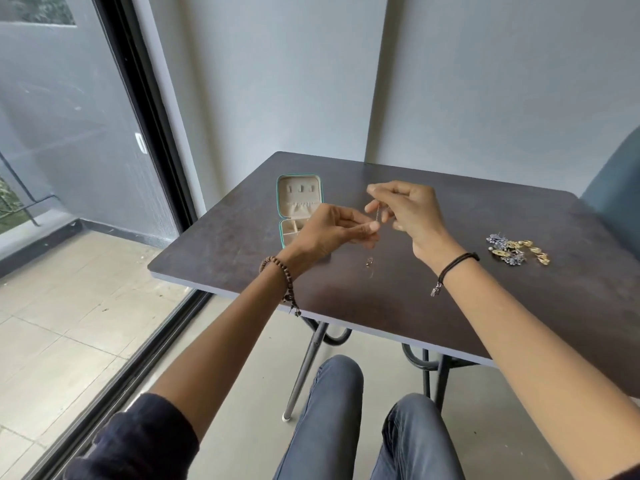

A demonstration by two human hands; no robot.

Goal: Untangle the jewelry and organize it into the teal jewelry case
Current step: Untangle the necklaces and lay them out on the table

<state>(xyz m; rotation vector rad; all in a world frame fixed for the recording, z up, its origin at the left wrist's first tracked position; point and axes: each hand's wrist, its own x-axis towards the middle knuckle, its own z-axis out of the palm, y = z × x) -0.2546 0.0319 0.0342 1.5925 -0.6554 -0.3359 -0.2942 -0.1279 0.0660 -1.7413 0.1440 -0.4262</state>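
Observation:
A thin chain necklace (377,213) hangs between my two hands above the dark table (450,289). My right hand (405,213) pinches its upper part, and my left hand (336,230) pinches it lower down. A small pendant (369,261) dangles just over the tabletop. The teal jewelry case (300,202) lies open behind my left hand, its beige lining showing; my hand hides part of its lower half. A heap of gold and blue-silver jewelry (517,251) lies on the table to the right.
The table stands against a grey wall (450,81), with a glass sliding door (86,150) to the left. A blue chair back (620,188) is at the right edge. My knees are under the table's near edge.

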